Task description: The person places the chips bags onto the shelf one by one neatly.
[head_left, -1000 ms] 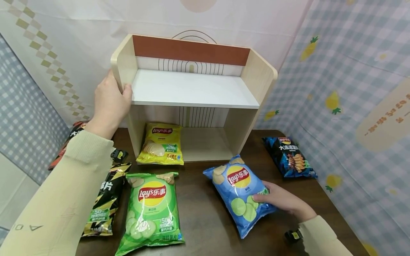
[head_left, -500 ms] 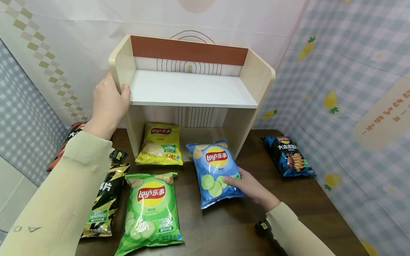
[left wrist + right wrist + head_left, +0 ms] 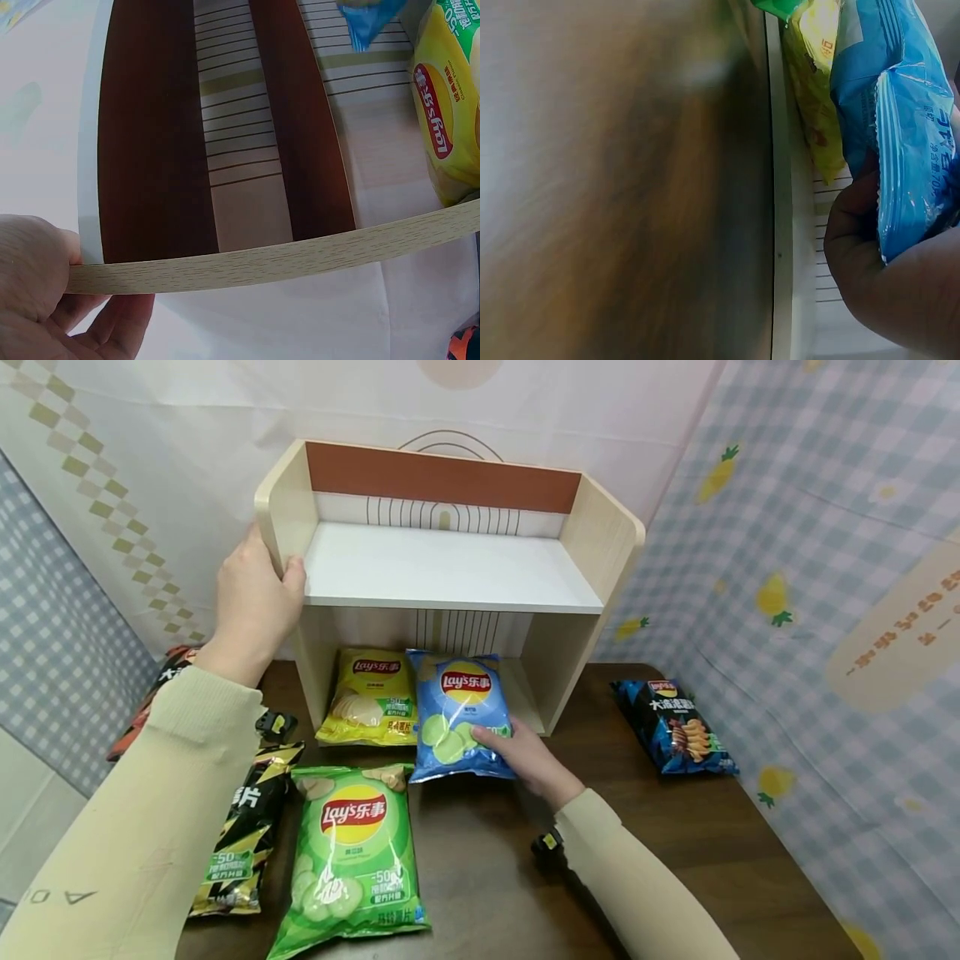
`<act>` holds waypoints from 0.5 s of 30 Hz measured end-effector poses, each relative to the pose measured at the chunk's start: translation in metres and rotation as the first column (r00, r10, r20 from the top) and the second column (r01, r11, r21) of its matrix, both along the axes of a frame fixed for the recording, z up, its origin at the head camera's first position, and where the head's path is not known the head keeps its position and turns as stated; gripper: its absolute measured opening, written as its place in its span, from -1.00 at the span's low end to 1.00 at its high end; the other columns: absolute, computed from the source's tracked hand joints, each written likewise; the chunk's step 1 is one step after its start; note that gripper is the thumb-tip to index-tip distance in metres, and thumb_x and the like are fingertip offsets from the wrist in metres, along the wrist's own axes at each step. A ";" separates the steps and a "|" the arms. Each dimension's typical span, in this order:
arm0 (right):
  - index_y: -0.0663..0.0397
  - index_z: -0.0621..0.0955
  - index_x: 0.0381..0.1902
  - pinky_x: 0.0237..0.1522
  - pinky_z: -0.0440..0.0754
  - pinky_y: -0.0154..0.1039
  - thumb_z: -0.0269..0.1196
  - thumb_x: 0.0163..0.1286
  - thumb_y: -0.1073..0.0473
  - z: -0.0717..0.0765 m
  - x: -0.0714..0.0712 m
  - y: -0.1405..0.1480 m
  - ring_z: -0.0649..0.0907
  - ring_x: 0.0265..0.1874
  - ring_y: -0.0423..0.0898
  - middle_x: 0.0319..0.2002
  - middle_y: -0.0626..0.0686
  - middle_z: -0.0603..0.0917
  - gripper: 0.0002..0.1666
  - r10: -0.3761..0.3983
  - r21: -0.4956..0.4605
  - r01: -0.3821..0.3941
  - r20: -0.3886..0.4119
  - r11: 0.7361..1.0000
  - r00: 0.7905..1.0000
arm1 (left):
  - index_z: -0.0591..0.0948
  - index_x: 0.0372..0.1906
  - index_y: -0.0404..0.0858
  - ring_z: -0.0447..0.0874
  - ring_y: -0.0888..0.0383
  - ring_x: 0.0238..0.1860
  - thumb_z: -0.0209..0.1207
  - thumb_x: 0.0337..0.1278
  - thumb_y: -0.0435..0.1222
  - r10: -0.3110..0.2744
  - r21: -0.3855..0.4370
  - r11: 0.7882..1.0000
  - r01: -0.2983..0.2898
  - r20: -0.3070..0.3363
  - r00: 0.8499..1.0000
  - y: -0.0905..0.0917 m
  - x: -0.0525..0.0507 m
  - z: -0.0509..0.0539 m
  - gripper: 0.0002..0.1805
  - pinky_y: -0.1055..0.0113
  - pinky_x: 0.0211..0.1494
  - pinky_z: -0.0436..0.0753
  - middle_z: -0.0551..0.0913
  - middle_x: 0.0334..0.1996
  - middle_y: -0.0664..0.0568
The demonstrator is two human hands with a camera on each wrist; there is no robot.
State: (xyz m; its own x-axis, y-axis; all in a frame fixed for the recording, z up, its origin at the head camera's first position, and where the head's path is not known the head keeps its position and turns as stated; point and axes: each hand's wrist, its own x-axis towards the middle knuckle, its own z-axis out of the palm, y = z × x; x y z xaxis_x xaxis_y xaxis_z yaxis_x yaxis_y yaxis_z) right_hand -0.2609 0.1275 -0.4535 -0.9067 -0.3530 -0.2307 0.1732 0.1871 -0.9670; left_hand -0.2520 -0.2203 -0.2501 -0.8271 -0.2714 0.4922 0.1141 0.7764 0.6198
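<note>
My right hand (image 3: 528,758) grips the lower right side of a blue Lay's chip bag (image 3: 461,714), thumb across its front. The bag is held upright at the mouth of the lower compartment of a small wooden shelf (image 3: 450,607), its left edge overlapping a yellow chip bag (image 3: 367,697) that stands inside. In the right wrist view, fingers (image 3: 853,225) curl behind the blue bag (image 3: 907,127). My left hand (image 3: 258,602) holds the shelf's left side panel, with the thumb on the inner face; the left wrist view shows fingers (image 3: 124,322) below the panel's edge.
A green chip bag (image 3: 356,856) lies on the dark wooden table (image 3: 487,877) in front of the shelf. Left of it are a black-and-gold bag (image 3: 243,835) and a partly hidden red-and-black bag (image 3: 157,693). At the right lies a dark blue bag (image 3: 675,727).
The right hand has carried the blue chip bag leftward and away from me, from over the table to the lower compartment, turning it more upright. The left hand keeps its hold on the shelf.
</note>
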 end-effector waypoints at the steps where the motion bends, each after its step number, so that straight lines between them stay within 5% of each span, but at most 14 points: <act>1: -0.03 0.39 0.25 -0.21 0.67 -0.11 0.33 0.15 -0.32 0.000 -0.003 -0.004 0.70 -0.24 0.00 -0.10 0.16 0.66 -0.17 0.000 -0.008 0.000 0.002 1.000 1.000 | 0.27 0.36 -0.39 0.43 -0.30 0.20 -0.05 0.33 -0.17 0.001 -0.001 1.000 -0.001 0.003 1.000 0.000 0.000 0.000 -0.41 -0.15 0.22 0.38 0.43 0.23 -0.35; 8: 0.04 0.39 0.24 -0.18 0.66 -0.12 0.33 0.12 -0.35 0.000 -0.022 -0.024 0.70 -0.23 -0.02 -0.11 0.15 0.66 -0.11 -0.020 -0.008 0.020 0.030 1.000 0.999 | 0.26 0.36 -0.38 0.43 -0.30 0.20 -0.06 0.34 -0.16 0.008 -0.004 1.000 -0.008 0.023 1.000 0.000 -0.001 -0.001 -0.41 -0.15 0.21 0.39 0.43 0.23 -0.36; 15: 0.14 0.33 0.35 0.08 0.50 -0.07 0.34 0.07 -0.39 -0.011 -0.034 -0.032 0.55 0.01 -0.01 0.08 0.12 0.55 0.07 0.024 0.225 -0.024 0.006 0.974 1.000 | 0.31 0.31 -0.40 0.45 -0.32 0.17 -0.04 0.33 -0.17 0.012 -0.003 1.000 -0.012 -0.009 1.000 0.000 -0.001 -0.002 -0.44 -0.16 0.20 0.40 0.46 0.19 -0.37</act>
State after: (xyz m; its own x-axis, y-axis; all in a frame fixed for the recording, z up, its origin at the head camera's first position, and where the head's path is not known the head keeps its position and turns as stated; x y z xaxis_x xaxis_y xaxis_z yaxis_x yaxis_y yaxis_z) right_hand -0.2945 0.0956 -0.4647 -0.8978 -0.3136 -0.3093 0.1688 0.4037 -0.8992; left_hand -0.2534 -0.2207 -0.2519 -0.8194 -0.2797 0.5003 0.1102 0.7797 0.6164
